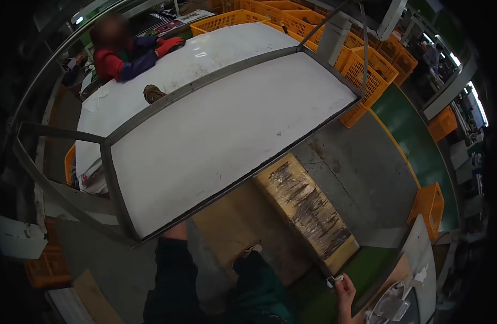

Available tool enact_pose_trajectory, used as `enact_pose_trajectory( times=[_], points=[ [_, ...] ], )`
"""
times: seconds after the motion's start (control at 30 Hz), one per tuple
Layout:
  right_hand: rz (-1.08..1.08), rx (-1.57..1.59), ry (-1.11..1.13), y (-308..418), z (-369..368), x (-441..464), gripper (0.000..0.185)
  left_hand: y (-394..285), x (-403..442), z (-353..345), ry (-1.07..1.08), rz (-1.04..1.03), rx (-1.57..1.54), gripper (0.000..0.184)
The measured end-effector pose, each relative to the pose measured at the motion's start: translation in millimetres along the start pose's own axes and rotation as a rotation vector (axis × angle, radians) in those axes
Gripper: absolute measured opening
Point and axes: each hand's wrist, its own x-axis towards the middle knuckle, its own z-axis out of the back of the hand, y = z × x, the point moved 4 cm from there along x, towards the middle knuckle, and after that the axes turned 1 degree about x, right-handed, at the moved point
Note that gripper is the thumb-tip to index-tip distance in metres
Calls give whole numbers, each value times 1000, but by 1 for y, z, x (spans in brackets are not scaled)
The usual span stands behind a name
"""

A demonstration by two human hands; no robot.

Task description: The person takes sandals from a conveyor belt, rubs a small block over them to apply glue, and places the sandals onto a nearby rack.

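Observation:
Low at the right, my right hand [344, 291] is closed, with thumb and fingers pinched on a small whitish and dark item [334, 280] whose kind I cannot make out. It is by the near end of a wooden bench [267, 175] covered in worn, shiny brown wrapping [313, 216]. My left hand does not show. Dark trouser legs [259, 294] and one shoe [252, 249] are below me. Ahead lies a tilted white tabletop [232, 124] in a metal frame; a bit of bare skin [175, 231] shows at its near edge.
Across a second white table [205, 59] leans a person with red gloves [169, 46]. A brown object [153, 94] rests on it. Orange crates [370, 73] are stacked behind. A clear plastic item [389, 305] lies beside my right forearm. Metal posts [70, 202] stand at left.

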Motion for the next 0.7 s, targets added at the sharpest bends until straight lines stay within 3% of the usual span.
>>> enact_pose_trajectory(
  times=[0.1,0.13,0.17,0.2,0.23,0.3,0.33,0.4,0.43,0.47,0.53,0.7],
  points=[
    [-7,11,-120,29,1,-24,42,5,-2,-77,18,-51,16,41],
    [10,27,-130,41,5,-37,42,54,-35,-68,97,-55,49,40],
    [23,62,-188,50,15,-50,42,66,-51,-123,226,-61,95,38],
    [53,124,-214,53,26,-65,41,73,-132,-122,311,230,31,36],
    [34,169,-254,59,37,-81,42,107,-163,-115,410,302,235,40],
    [103,376,-341,53,61,-111,41,118,-241,-123,724,266,737,37],
    [85,453,-404,47,72,-126,41,118,-277,-145,862,234,820,37],
    [180,564,-472,21,92,-155,41,101,-345,-167,1188,110,898,34],
    [240,600,-490,13,102,-168,41,86,-376,-187,1335,154,889,35],
    [243,636,-566,1,111,-188,41,70,-407,-208,1469,201,881,36],
    [218,723,-641,-22,133,-223,41,45,-473,-247,1746,59,931,36],
    [235,857,-887,-95,177,-311,43,26,-696,-252,2286,-54,952,35]
  ],
)
